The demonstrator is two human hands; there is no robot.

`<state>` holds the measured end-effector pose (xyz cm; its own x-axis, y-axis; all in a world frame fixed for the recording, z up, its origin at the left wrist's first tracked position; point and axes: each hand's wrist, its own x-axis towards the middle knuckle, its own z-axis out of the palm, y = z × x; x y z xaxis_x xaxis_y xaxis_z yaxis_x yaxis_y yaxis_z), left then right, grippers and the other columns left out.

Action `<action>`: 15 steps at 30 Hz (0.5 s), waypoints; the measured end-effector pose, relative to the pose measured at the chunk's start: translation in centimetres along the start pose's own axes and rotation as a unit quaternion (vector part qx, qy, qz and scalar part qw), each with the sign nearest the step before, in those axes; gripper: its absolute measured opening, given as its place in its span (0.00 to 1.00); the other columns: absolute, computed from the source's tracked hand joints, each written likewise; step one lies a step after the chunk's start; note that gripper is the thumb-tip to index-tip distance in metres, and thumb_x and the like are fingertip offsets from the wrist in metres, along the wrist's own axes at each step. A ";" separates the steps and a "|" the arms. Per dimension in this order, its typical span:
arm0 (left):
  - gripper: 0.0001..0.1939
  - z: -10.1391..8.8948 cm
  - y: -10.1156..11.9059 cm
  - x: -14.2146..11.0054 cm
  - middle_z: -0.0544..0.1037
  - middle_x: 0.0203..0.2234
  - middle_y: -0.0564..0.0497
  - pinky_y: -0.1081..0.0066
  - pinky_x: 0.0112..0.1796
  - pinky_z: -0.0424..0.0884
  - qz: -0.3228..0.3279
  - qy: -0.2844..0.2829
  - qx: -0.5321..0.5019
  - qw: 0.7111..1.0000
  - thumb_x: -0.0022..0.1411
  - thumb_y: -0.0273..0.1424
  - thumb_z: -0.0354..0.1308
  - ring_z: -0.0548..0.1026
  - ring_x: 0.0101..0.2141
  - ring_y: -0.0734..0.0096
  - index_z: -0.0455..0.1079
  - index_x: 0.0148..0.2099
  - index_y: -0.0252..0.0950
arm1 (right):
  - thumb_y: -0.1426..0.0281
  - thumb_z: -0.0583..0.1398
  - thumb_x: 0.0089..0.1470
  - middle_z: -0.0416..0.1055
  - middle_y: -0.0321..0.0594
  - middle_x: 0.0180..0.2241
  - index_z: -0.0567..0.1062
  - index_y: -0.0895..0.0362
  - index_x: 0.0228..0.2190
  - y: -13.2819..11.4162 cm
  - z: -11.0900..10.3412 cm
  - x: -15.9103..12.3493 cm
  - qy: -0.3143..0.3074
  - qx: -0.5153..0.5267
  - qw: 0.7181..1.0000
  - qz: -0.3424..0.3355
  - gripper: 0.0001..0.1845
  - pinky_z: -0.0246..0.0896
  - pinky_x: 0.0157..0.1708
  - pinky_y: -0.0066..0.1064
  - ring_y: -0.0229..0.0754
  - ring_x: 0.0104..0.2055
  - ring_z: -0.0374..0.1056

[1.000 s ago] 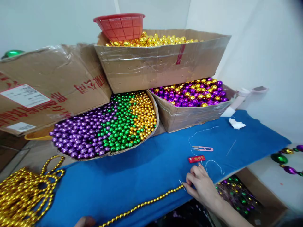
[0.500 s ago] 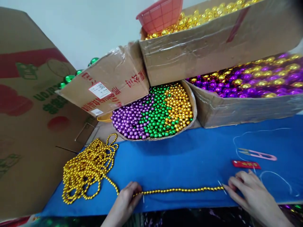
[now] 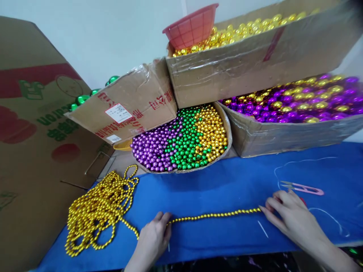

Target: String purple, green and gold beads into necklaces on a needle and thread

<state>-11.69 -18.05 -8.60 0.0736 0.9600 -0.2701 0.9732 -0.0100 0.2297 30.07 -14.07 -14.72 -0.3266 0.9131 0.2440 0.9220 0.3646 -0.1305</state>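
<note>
A gold bead strand [image 3: 215,215] lies stretched along the blue cloth [image 3: 221,185] between my hands. My left hand [image 3: 154,238] pinches the strand where it leaves a tangled pile of gold bead chain [image 3: 98,209]. My right hand [image 3: 292,217] holds the strand's free end with its fingertips. Pink thread snips [image 3: 302,187] lie just beyond my right hand, with white thread [image 3: 326,211] looping beside it.
A curved cardboard tray [image 3: 229,128] holds purple, green and gold beads. Behind it stand a box of purple and gold beads [image 3: 283,130], a box of gold beads [image 3: 227,71] with a red basket [image 3: 193,28], and a large carton [image 3: 31,143] at left.
The view swung left and settled, bringing my left hand and the gold pile into sight. Both hands shifted the strand slightly away from me; my right hand now covers the red tag.
</note>
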 end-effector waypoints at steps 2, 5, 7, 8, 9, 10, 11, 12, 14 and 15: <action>0.11 -0.4 1.0 1.7 0.73 0.34 0.43 0.68 0.28 0.62 0.001 0.024 0.005 1.000 0.62 0.26 0.44 0.75 0.29 0.59 0.68 0.38 0.37 | 0.60 0.53 0.58 0.66 0.42 0.32 0.74 0.54 0.26 0.8 -0.7 3.0 -0.006 -0.021 1.000 0.021 0.15 0.49 0.54 0.51 0.46 0.35 0.67; 0.10 -1.5 3.2 4.3 0.73 0.29 0.47 0.69 0.29 0.61 0.028 0.054 -0.029 0.998 0.62 0.28 0.43 0.74 0.29 0.61 0.65 0.34 0.37 | 0.69 0.51 0.58 0.68 0.54 0.44 0.75 0.57 0.30 0.9 -1.7 7.1 -0.005 -0.036 0.998 0.056 0.13 0.54 0.47 0.55 0.53 0.39 0.69; 0.10 -2.2 4.7 5.6 0.73 0.25 0.51 0.72 0.29 0.62 0.057 0.055 -0.072 0.994 0.64 0.28 0.42 0.73 0.27 0.66 0.63 0.33 0.39 | 0.76 0.50 0.56 0.61 0.60 0.56 0.74 0.57 0.40 -1.3 -2.0 8.9 -0.012 -0.018 0.998 0.059 0.15 0.58 0.41 0.56 0.57 0.40 0.70; 0.11 -2.5 5.3 6.2 0.72 0.23 0.53 0.73 0.29 0.62 0.073 0.051 -0.095 0.992 0.64 0.29 0.41 0.72 0.26 0.68 0.62 0.33 0.39 | 0.78 0.51 0.55 0.58 0.60 0.58 0.72 0.56 0.46 -3.3 -2.1 9.5 -0.022 0.004 0.999 0.042 0.19 0.60 0.39 0.53 0.56 0.40 0.71; 0.11 -2.8 5.9 6.6 0.71 0.21 0.54 0.74 0.28 0.62 0.087 0.045 -0.115 0.988 0.64 0.30 0.41 0.71 0.25 0.70 0.61 0.32 0.39 | 0.77 0.52 0.55 0.60 0.57 0.58 0.70 0.55 0.48 -5.7 -2.0 9.9 -0.034 0.036 0.999 0.017 0.20 0.63 0.37 0.46 0.53 0.41 0.72; 0.12 -3.0 6.3 6.9 0.70 0.21 0.55 0.75 0.28 0.63 0.101 0.039 -0.134 0.985 0.64 0.31 0.40 0.71 0.25 0.70 0.61 0.31 0.39 | 0.73 0.53 0.56 0.63 0.50 0.57 0.68 0.52 0.51 -8.3 -1.8 10.2 -0.048 0.075 0.996 -0.025 0.20 0.65 0.37 0.37 0.49 0.44 0.72; 0.12 -3.2 6.5 7.1 0.71 0.22 0.54 0.75 0.28 0.65 0.115 0.036 -0.148 0.982 0.64 0.33 0.40 0.71 0.26 0.70 0.60 0.30 0.39 | 0.68 0.55 0.57 0.65 0.43 0.56 0.65 0.50 0.54 -11.0 -1.5 10.6 -0.059 0.114 0.989 -0.072 0.22 0.65 0.40 0.30 0.43 0.48 0.70; 0.13 -3.3 6.4 7.2 0.71 0.23 0.53 0.75 0.29 0.66 0.129 0.029 -0.163 0.978 0.64 0.34 0.40 0.71 0.27 0.69 0.60 0.29 0.39 | 0.63 0.56 0.57 0.67 0.37 0.55 0.62 0.50 0.55 -13.5 -1.0 11.0 -0.070 0.146 0.980 -0.119 0.25 0.64 0.42 0.24 0.38 0.50 0.68; 0.15 -3.6 5.4 7.1 0.71 0.24 0.52 0.74 0.30 0.68 0.142 0.019 -0.200 0.969 0.63 0.38 0.41 0.71 0.28 0.67 0.61 0.28 0.39 | 0.58 0.55 0.57 0.74 0.32 0.46 0.66 0.52 0.51 -16.7 0.0 12.0 -0.095 0.180 0.962 -0.182 0.22 0.63 0.37 0.16 0.31 0.44 0.71; 0.16 -3.6 4.4 7.0 0.71 0.23 0.53 0.74 0.30 0.69 0.137 0.013 -0.224 0.965 0.62 0.41 0.43 0.71 0.28 0.67 0.61 0.27 0.39 | 0.60 0.51 0.61 0.76 0.29 0.39 0.71 0.52 0.44 -17.2 0.4 12.6 -0.110 0.179 0.957 -0.199 0.15 0.62 0.33 0.16 0.30 0.38 0.72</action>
<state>-7.67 -10.39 -6.10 0.3049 0.9448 -0.1201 0.7257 -0.1488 0.6717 10.01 -8.80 -9.78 -0.7094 0.6909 0.1395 0.5976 0.6945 -0.4008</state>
